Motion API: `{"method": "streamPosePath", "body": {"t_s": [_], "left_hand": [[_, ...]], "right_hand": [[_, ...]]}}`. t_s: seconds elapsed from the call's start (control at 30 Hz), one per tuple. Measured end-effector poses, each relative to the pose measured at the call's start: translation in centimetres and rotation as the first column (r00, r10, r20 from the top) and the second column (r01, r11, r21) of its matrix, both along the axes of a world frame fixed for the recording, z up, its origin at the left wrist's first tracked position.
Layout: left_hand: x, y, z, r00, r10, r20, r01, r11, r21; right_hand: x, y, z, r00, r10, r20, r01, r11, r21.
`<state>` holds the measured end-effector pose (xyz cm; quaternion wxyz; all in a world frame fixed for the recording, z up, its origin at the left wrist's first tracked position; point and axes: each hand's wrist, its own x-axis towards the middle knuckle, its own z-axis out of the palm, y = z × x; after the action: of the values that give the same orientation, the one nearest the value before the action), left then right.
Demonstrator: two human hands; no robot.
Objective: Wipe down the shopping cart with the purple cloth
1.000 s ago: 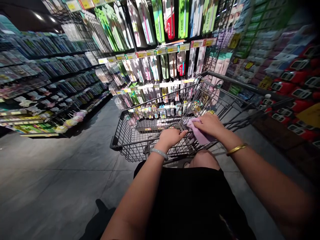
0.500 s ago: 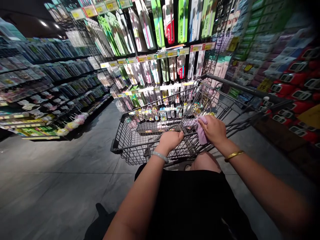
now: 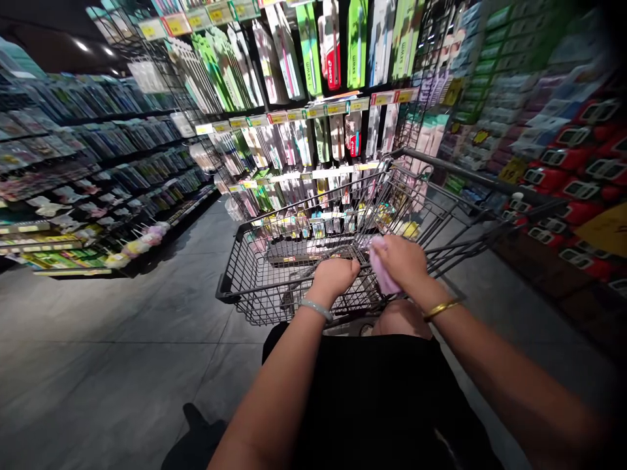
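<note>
Standing in a shop aisle, I see a person leaning over a dark grey wire-mesh metal shopping cart, set crosswise before their knees on a smooth grey concrete floor. The bare left hand, with a pale grey-green bangle at its wrist, is closed around the cart's near edge, about midway along; its fingertips are hidden. Just beside it, further along that edge towards the handle end, the bare right hand clamps a crumpled lilac cloth, bunched under thumb and fingers, one fold drooping over the edge. How hard it presses, I cannot tell.

This looks like rubbing down the bar. To do it well, I would keep the left hand firm so the cart does not roll, tuck the drooping fold in lest it snag in the mesh, and wrap the cloth right around the bar so the underside is reached too. Short strokes suit the narrow gap between the hands; the stretch beneath the left hand needs that grip shifted first.

Beyond the cart's far edge hang toothbrush packs in green, white and red.
</note>
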<state>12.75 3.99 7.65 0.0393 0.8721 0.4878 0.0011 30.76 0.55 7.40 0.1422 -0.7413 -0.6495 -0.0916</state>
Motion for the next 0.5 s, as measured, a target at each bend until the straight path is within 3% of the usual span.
{"method": "streamPosePath", "body": {"t_s": [0.13,0.23,0.3,0.37,0.43,0.5], "left_hand": [[-0.3,-0.2,-0.5,0.999,-0.026,0.026,0.025,0.999,0.024],[-0.8,-0.4,-0.8,0.979,-0.013,0.201,-0.001,0.998,0.068],[-1.0,-0.5,-0.9,0.927,-0.102,0.361,0.057,0.989,0.135],[-0.9,-0.5,-0.9,0.852,-0.240,0.465,0.153,0.964,0.216],[-0.2,-0.3,-0.8,0.804,-0.330,0.495,0.242,0.942,0.234],[0.9,-0.3,-0.7,0.811,-0.326,0.486,0.275,0.945,0.176]], "right_hand": [[-2.6,-1.5,-1.1,0.963,0.253,0.090,-0.260,0.963,0.073],[-2.5,-1.1,-0.1,0.985,0.171,0.004,-0.170,0.984,-0.050],[-2.3,-0.1,1.1,0.995,0.040,-0.096,-0.056,0.983,-0.172],[-2.3,0.8,2.0,0.979,-0.026,-0.201,-0.028,0.965,-0.261],[-2.2,1.6,2.4,0.950,0.017,-0.310,-0.105,0.957,-0.270],[-1.4,2.1,2.6,0.891,0.131,-0.434,-0.252,0.939,-0.235]]}}
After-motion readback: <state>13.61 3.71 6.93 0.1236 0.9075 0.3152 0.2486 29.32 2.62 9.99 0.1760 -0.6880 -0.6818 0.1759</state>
